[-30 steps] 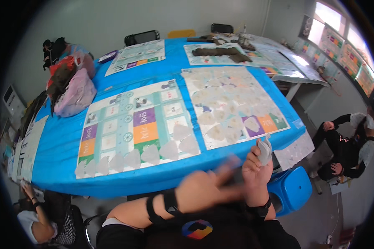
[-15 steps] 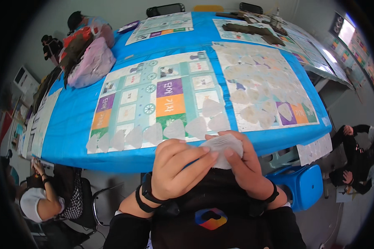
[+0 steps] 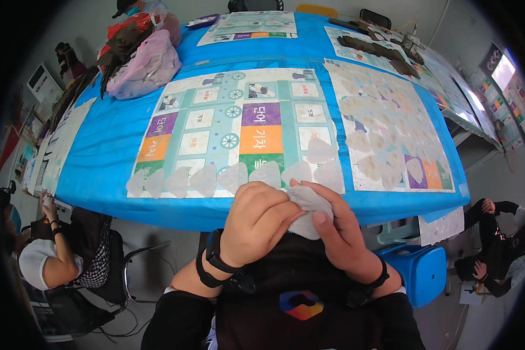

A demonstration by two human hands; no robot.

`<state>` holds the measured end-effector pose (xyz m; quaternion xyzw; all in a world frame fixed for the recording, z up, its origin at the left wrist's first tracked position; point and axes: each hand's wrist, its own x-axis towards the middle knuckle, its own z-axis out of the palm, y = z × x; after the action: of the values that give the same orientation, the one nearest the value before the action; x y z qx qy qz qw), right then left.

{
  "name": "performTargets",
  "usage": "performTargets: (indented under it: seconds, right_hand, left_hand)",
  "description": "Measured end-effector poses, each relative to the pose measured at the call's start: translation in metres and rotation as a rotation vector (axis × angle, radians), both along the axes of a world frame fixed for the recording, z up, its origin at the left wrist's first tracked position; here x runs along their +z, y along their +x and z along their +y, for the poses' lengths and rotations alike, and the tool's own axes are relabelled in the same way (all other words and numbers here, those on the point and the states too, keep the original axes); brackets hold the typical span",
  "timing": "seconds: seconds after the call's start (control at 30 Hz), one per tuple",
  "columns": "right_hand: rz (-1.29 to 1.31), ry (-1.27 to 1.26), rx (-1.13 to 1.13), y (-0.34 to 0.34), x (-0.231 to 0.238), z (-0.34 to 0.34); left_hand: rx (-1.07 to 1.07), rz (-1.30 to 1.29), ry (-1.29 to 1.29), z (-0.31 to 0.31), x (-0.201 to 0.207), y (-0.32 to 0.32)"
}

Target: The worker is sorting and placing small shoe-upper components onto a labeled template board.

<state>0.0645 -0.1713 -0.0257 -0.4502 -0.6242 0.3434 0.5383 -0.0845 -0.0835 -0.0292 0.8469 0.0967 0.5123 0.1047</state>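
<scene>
In front of my chest, at the table's near edge, both hands hold a stack of thin whitish rounded sheets. My right hand grips the stack from the right, thumb on the near face and fingers behind. My left hand is closed, its curled fingers pinching the upper left part of the stack; the fingertips are partly hidden. Just beyond, similar pale sheets lie in a row, some overlapping, along the near edge of a printed mat. Two more rest at its right corner.
A second printed mat, mostly covered with pale sheets, lies right on the blue-covered table. Brown flat pieces lie at the far right. A pink plastic bag stands far left. Beside me are a blue stool and a seated person.
My left fingers have curled in tighter on the stack, and its fanned edges are now bunched and folded. The whole view has shifted, with the table appearing farther up and right.
</scene>
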Motion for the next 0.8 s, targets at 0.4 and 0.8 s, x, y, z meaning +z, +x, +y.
performTargets:
  seconds: [0.4, 0.8]
  right_hand:
    - [1.020, -0.419, 0.139, -0.009, -0.026, 0.008]
    - [0.751, -0.335, 0.049, -0.014, -0.043, 0.009]
  left_hand:
    - [0.048, 0.031, 0.283, 0.010, -0.022, -0.009]
    - [-0.019, 0.251, 0.101, 0.003, -0.006, -0.009]
